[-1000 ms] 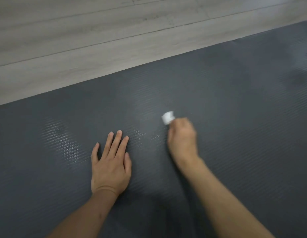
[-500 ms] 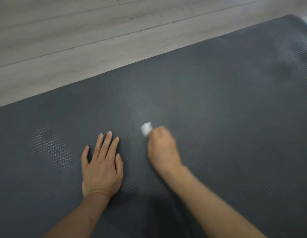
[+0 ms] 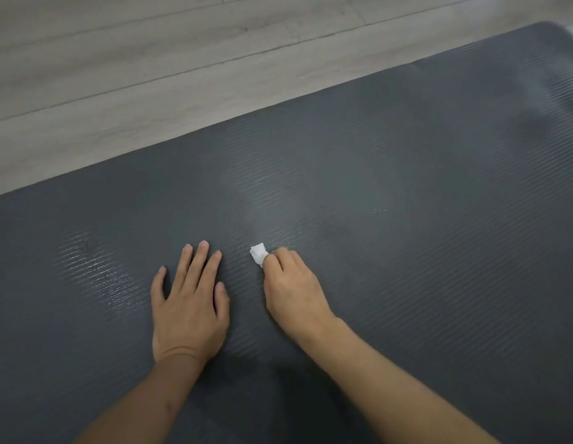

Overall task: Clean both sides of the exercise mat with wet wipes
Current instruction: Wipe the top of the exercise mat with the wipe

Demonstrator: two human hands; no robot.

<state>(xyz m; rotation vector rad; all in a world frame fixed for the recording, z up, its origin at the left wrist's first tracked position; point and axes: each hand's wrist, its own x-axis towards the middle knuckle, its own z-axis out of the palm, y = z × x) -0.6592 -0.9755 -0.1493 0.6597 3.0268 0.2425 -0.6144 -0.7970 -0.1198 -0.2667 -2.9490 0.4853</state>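
Note:
A dark grey ribbed exercise mat lies flat on the floor and fills most of the view. My left hand rests flat on it, palm down with fingers straight. Just to its right, my right hand grips a small bunched white wet wipe and holds it down on the mat; only the wipe's tip shows past the fingers. Shiny damp streaks show on the mat left of my left hand and beyond the wipe.
Light grey wood-look floor runs along the mat's far edge. The mat's far right corner is rounded and blurred.
My right hand has slid the wipe leftward across the mat, closer to my left hand. My left hand has stayed planted flat.

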